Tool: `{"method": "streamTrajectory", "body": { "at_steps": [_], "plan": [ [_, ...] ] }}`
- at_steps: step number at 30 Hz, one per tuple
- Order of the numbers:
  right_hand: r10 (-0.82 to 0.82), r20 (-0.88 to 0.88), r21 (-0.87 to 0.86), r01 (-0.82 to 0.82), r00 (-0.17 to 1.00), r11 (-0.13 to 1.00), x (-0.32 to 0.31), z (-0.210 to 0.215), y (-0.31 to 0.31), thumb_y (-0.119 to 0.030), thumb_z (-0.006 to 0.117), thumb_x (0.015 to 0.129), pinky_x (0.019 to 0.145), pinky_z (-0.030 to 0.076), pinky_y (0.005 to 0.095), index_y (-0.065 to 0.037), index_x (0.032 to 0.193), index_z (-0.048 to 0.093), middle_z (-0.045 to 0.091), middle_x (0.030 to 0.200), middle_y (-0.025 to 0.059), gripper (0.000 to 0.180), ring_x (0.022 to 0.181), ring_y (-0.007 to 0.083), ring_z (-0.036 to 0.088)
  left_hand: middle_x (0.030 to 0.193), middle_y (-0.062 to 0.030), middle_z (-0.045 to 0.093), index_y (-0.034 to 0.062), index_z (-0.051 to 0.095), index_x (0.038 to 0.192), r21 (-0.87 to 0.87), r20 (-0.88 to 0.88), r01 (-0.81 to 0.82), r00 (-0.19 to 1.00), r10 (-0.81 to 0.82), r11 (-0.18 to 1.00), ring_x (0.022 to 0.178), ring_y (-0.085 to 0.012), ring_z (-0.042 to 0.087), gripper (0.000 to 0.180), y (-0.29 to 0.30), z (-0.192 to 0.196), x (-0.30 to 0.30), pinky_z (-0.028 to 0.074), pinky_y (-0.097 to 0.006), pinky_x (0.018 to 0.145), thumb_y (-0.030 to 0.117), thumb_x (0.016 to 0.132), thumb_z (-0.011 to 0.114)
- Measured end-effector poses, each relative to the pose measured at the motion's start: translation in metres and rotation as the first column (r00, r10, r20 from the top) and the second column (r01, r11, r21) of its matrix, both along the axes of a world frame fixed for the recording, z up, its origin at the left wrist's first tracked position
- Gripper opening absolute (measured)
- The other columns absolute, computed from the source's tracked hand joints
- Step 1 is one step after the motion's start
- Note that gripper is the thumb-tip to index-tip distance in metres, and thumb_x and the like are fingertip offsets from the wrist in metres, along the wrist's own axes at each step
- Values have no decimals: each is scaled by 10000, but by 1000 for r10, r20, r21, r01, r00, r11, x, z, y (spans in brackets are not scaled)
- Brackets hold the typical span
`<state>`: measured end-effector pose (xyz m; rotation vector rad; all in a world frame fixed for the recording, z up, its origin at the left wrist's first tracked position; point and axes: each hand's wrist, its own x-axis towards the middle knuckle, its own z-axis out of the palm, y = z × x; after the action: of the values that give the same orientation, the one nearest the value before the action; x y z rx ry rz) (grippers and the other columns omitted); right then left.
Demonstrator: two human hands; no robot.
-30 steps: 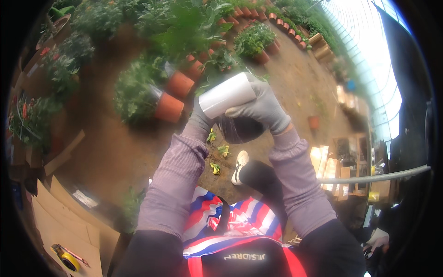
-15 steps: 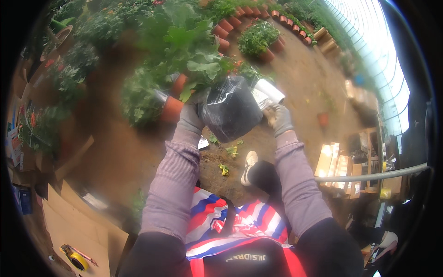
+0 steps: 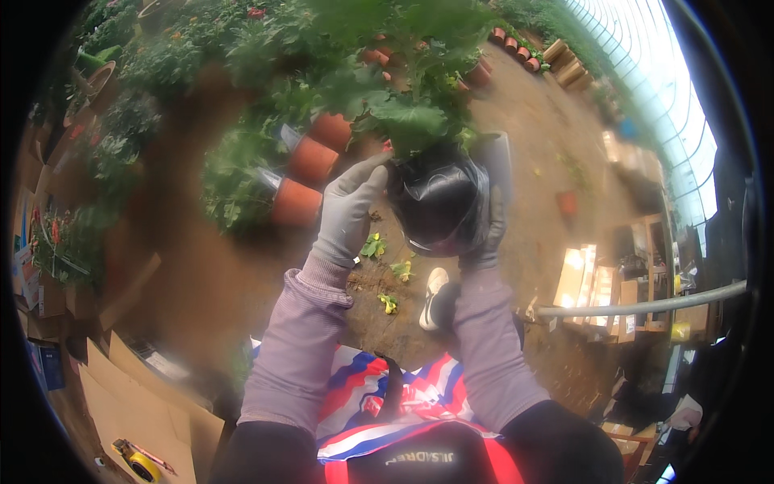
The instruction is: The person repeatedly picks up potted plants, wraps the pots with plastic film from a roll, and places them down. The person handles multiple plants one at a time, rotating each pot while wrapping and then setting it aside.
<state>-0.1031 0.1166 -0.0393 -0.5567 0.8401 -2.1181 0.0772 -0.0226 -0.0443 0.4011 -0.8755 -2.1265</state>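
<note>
Above bare brown soil, both gloved hands — left hand, right hand — grip a glossy, rounded black plastic pot.

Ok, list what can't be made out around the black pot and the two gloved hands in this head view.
- Right hand: mostly behind the black pot; only its fingers show.
- White object behind the pot: mostly covered, kind unclear.
- Plant in the pot: its leaves are motion-blurred, so the species cannot be told.
- Left hand: its fingertips merge with the pot's rim, so the exact grip is unclear.
- Terracotta pots: smeared by blur.
</note>
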Motion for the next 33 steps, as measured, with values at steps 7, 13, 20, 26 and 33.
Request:
{"method": "streamTrajectory", "body": {
  "at_steps": [7, 13, 20, 26, 33],
  "plan": [
    [-27, -104, 9, 28, 994, 1000, 19, -29, 17, -225, 484, 1099, 1021, 529, 336, 34, 1413, 526, 647, 1314, 106, 409, 1172, 194, 634, 1239, -59, 677, 23, 571, 1353, -90, -95, 139, 984, -148, 986, 1105, -169, 641, 568, 11, -1, -3, 517, -326, 989, 172, 868, 827],
    [-27, -831, 282, 461, 556, 841, -17, 15, 13, -271, 572, 1070, 901, 575, 299, 25, 1296, 628, 707, 1161, 71, 377, 1004, 159, 682, 1297, -53, 633, 53, 552, 1389, 380, -278, 304, 938, -206, 873, 1229, -197, 591, 512, 10, -30, -14, 429, -355, 1130, 255, 948, 716],
    [-29, -338, 168, 91, 941, 982, 21, 106, -12, -157, 657, 1020, 810, 593, 290, 17, 1245, 624, 702, 1144, 99, 286, 917, 179, 695, 1258, -49, 665, 36, 599, 1332, 314, -344, 336, 912, -223, 888, 1186, -175, 622, 411, 19, -33, -22, 488, -340, 1068, 197, 967, 695],
    [-21, -620, 210, 192, 784, 959, 61, 124, -21, -105, 661, 999, 772, 540, 243, 39, 1090, 702, 732, 1008, 55, 175, 871, 101, 673, 1239, -63, 675, 14, 611, 1312, 200, -433, 368, 865, -255, 908, 1154, -168, 640, 380, 34, -42, -42, 508, -333, 1041, 194, 985, 677],
    [342, -828, 400, 40, 444, 916, 78, 119, -39, -132, 802, 895, 866, 544, 288, 41, 1079, 731, 733, 1099, 56, 263, 924, 128, 685, 1354, -120, 607, 14, 522, 1391, -184, -136, 88, 984, -114, 979, 1234, -233, 601, 538, 21, -90, -68, 494, -379, 1079, 360, 1002, 657]
  ]
}}
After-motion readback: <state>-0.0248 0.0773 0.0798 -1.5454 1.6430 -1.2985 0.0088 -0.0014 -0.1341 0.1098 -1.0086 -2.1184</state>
